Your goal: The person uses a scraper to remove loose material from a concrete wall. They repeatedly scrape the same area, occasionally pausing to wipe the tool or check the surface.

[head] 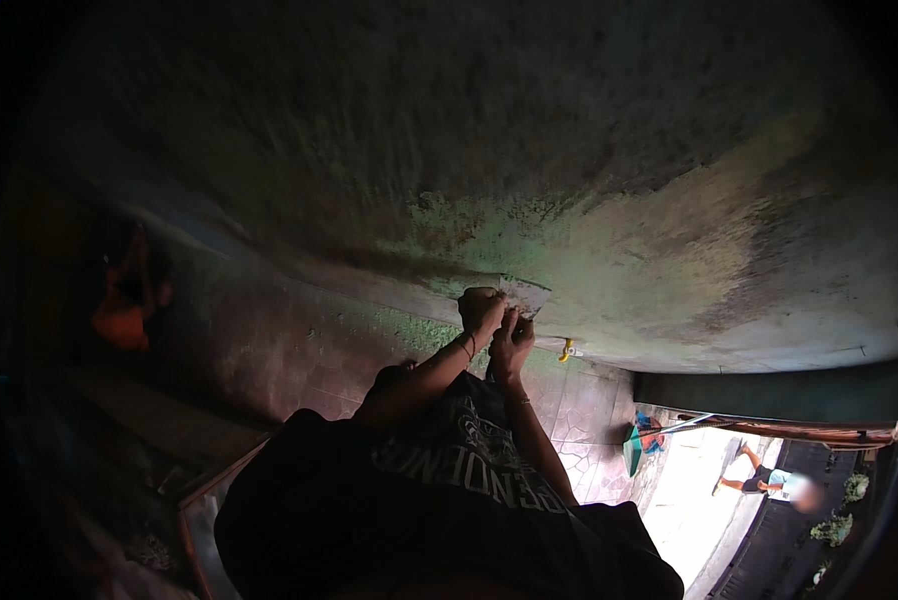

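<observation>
Both my hands are at a thin, flat grey plate (528, 295), possibly a scraper blade, with dark specks on it. My left hand (482, 307) is closed at the plate's left edge. Just below and to the right, my right hand (512, 343) has its fingers against the lower edge. The plate lies close to a stained wall (479, 225) with patchy green paint; whether it touches the wall I cannot tell. Any handle is hidden by my fingers.
A yellow-handled tap (567, 350) sticks out right of my hands. Below lies a tiled floor (584, 420). A green object (632, 450) stands near the bright doorway, and a person (775, 484) is outside. An orange item (119, 322) shows dimly at left.
</observation>
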A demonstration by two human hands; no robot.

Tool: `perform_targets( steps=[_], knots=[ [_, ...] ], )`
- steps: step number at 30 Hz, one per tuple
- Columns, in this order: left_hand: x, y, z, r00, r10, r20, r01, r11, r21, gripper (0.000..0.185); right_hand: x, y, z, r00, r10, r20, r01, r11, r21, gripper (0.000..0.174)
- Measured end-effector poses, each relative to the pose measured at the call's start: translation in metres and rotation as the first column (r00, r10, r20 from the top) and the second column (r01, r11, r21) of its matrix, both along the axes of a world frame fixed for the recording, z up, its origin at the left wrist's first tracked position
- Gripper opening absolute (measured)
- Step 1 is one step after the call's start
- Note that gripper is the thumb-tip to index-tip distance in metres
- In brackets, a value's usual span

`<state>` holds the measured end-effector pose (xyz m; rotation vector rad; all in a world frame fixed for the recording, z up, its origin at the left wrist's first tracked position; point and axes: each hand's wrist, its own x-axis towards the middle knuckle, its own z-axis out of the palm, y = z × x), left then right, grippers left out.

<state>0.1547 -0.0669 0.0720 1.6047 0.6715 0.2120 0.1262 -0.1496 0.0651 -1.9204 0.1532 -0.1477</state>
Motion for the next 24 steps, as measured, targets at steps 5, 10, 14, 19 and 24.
perform_targets(
  steps=[5, 10, 14, 19, 24],
  knots=[
    [0.01, 0.0, -0.006, 0.999, -0.037, -0.037, 0.041, 0.993, 0.11, 0.032, 0.008, 0.0, 0.004, 0.99, -0.027, -0.136, 0.019, 0.998, -0.062, 0.041],
    [0.007, 0.004, 0.003, 0.99, -0.009, 0.142, 0.008, 1.0, 0.006, 0.026, 0.008, 0.004, 0.005, 0.999, 0.0, 0.043, -0.003, 0.998, 0.066, 0.041],
    [0.002, 0.007, 0.017, 0.995, -0.033, 0.096, 0.03, 0.999, 0.034, 0.027, 0.003, 0.006, 0.001, 0.998, -0.033, 0.046, 0.032, 0.999, 0.009, 0.043],
    [0.006, 0.007, 0.021, 0.996, -0.018, 0.083, 0.012, 0.997, 0.074, 0.03, 0.005, 0.004, -0.001, 0.994, -0.022, 0.105, 0.015, 0.998, 0.062, 0.044],
    [0.0, 0.01, 0.022, 0.978, -0.067, 0.199, 0.036, 0.987, 0.154, 0.034, -0.001, 0.008, 0.01, 0.997, -0.02, 0.08, 0.014, 0.997, 0.078, 0.044]
  ],
)
